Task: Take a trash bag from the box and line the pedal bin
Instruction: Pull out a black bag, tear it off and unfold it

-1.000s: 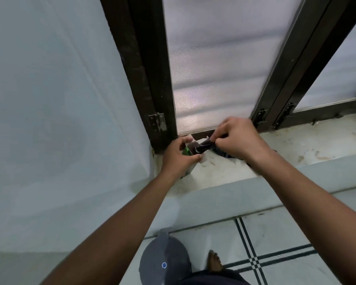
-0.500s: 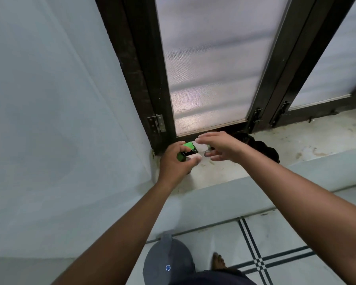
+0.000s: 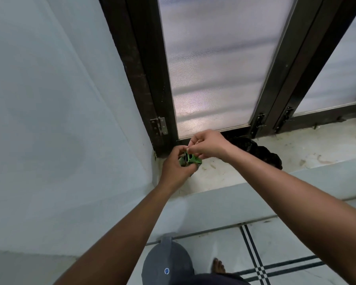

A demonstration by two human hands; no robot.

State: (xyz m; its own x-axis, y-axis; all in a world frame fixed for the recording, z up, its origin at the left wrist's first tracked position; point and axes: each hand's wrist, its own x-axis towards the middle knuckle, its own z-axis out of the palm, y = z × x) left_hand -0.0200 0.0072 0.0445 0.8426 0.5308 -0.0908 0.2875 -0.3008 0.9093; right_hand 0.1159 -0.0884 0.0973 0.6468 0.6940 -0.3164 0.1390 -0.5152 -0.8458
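Hands meet over the window ledge. I see the left hand wrapped around the small green box, holding it just above the ledge, while the right hand pinches at its top edge. Behind the right wrist, a crumpled black bag lies on the ledge. Below, the grey pedal bin stands on the tiled floor.

wall hard left, window frame behind, sill open rightward
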